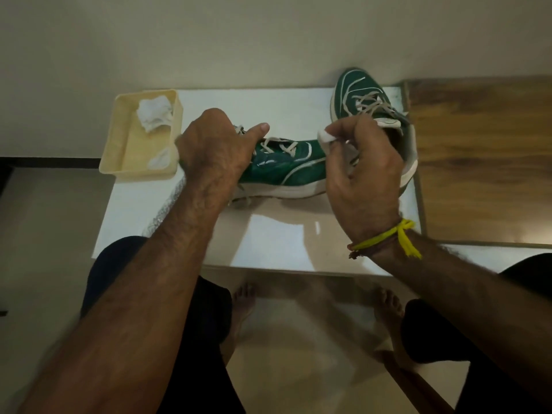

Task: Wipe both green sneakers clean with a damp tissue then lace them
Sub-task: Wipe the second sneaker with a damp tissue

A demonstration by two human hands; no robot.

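A green sneaker (286, 167) with white sole and pale laces lies on its side across the middle of the white table (268, 246). My left hand (215, 150) rests over its left end, thumb stretched along the laces. My right hand (363, 171) hovers at the shoe's right end and pinches a small white tissue wad (326, 135) between thumb and fingers. The second green sneaker (363, 95) stands at the table's far right corner, partly hidden behind my right hand.
A cream plastic tray (119, 150) at the table's far left holds crumpled white tissues (153, 113). A wooden surface (484, 156) adjoins the table on the right. A pale wall rises behind. My knees and bare feet are below the near edge.
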